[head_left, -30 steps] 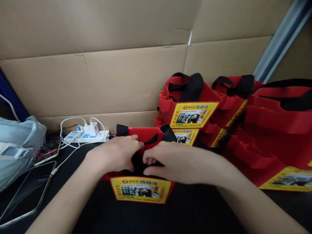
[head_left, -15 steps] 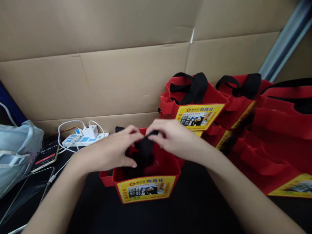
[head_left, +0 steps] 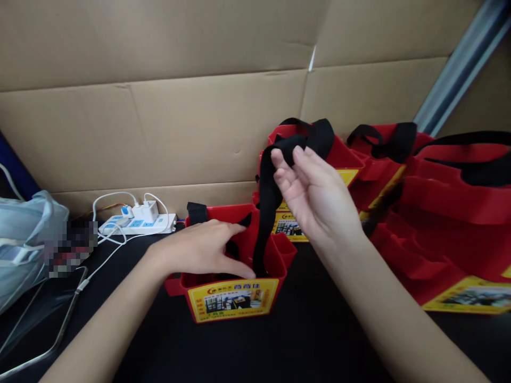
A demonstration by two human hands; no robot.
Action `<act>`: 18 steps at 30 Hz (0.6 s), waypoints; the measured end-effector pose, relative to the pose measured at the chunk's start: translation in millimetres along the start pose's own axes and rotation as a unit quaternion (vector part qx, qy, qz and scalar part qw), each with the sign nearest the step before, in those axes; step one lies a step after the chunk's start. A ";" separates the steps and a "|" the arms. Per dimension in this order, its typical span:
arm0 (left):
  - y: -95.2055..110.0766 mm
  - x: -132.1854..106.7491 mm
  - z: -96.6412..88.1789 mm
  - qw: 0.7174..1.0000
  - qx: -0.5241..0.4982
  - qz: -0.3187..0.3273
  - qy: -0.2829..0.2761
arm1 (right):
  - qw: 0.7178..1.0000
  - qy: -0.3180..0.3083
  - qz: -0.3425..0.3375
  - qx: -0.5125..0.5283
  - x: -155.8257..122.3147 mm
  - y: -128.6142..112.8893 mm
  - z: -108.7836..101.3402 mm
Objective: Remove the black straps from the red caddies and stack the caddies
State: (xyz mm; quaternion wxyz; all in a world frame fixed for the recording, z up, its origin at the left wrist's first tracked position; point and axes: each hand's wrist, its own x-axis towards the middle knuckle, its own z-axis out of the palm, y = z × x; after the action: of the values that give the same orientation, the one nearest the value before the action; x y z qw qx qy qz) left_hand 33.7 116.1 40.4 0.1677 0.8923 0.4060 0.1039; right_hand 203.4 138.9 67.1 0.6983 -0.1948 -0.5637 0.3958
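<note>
The right hand (head_left: pixel 315 197), above and behind the bag (head_left: pixel 233 300) on the bench (head_left: pixel 303 330), is pinching the top of a strap (head_left: pixel 263 213) hanging nearly upright into the bag's mouth, while the left hand (head_left: pixel 199 250), fingers loosely spread, is pressing on the bag's rim.

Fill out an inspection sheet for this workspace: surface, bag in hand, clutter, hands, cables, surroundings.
Surface: black table top.
Job's things: red bag with a yellow label stands upright; a black strap runs up out of it.
Clutter: stacked red bags at the right; plastic bag and tablet at the left.
Hands: left hand lies open on the red bag's rim; right hand, raised, pinches the black strap's top.
Cables: white power strip with chargers plugged in; white cables trail toward the tablet.
Surroundings: cardboard wall behind; metal rail at upper right.
</note>
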 end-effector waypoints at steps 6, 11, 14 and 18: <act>9.3 13.7 18.0 0.980 -0.172 -0.024 0.098 | 0.992 -0.113 0.027 -0.041 -15.6 5.2 14.7; -1.6 -7.0 -26.3 0.834 -0.443 -0.086 0.317 | 0.959 -0.140 -0.065 -0.240 -21.6 -0.2 7.4; -5.7 -18.8 -45.7 0.747 -0.536 -0.086 0.383 | 0.926 -0.285 0.037 -0.245 -26.5 2.0 8.1; -8.0 -17.8 -44.1 0.756 -0.549 -0.082 0.347 | 0.884 -0.433 0.143 -0.105 -28.2 12.7 13.5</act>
State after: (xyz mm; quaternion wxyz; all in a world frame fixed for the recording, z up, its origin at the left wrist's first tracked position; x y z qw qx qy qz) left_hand 2.5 116.9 77.2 0.4842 0.5132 0.3814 0.5973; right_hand 185.0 122.5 44.0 0.2963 -0.1551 -0.8142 0.4745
